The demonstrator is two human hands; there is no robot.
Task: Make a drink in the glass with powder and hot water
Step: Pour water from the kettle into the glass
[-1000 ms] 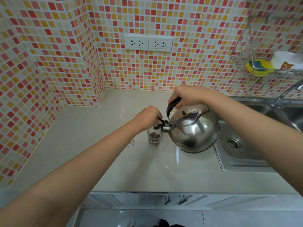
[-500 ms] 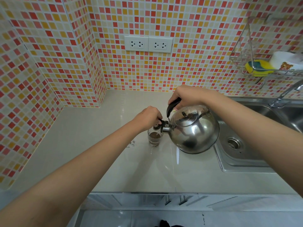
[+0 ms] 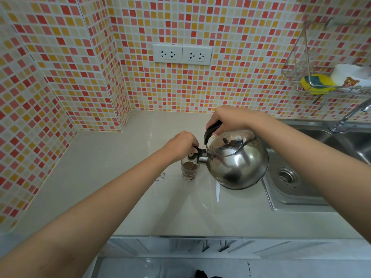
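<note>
one head-worn wide view looks steeply down, close over the counter point(image 3: 100, 167).

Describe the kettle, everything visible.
The kettle is round, shiny steel with a domed lid and black handle. It is held off the counter and tipped left, spout over the glass. The right hand grips the handle; the left hand holds the black spout-cap lever.
</note>
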